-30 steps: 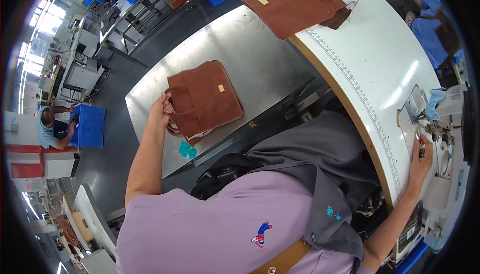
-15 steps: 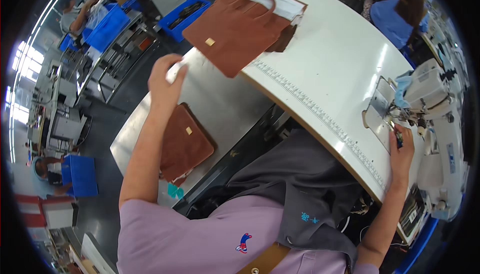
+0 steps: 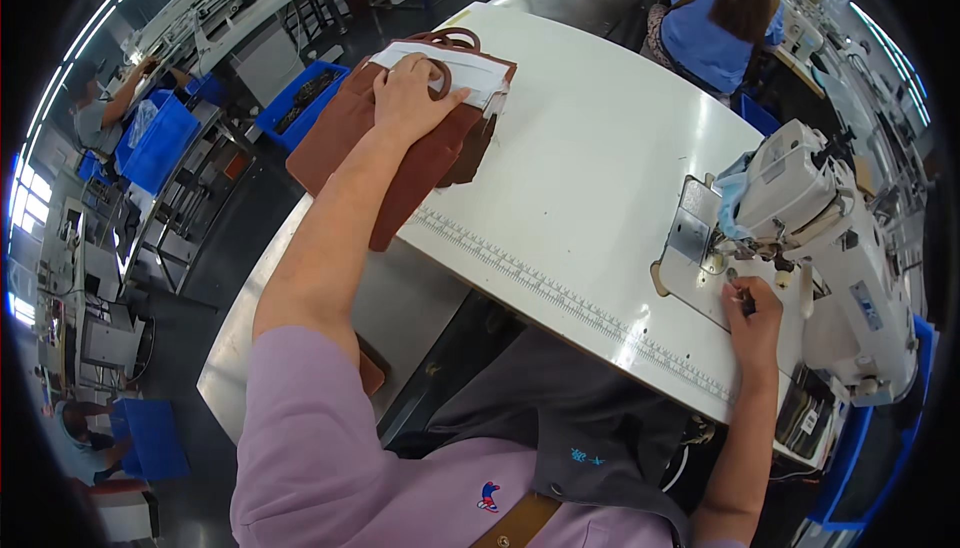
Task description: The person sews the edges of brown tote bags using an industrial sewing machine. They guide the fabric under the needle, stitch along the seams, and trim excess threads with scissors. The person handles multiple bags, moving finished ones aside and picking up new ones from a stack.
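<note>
A brown leather handbag [image 3: 345, 138] with looped handles lies on the far left of the white sewing table [image 3: 600, 138], overhanging its edge. White sheet material [image 3: 470, 70] shows at its top opening. My left hand [image 3: 412, 100] grips the bag's top beside a handle, fingers curled over it and thumb out to the right. At the right, my right hand [image 3: 755, 316] rests by the needle plate of a white sewing machine [image 3: 800, 183], closed around a small dark tool whose kind is hidden by the fingers. Behind my left arm, only a corner of a second brown bag [image 3: 371, 373] shows.
A metal side table [image 3: 410, 313] stands lower at the left. A printed ruler strip [image 3: 540, 278] runs along the near table edge. Blue bins [image 3: 305, 103] stand beyond the left end. A person in blue [image 3: 710, 23] sits at the far right; other people work at the left.
My left hand has moved from the air above the metal table up onto the handbag's top and closed on it. My right hand remains by the machine. The whole view has shifted.
</note>
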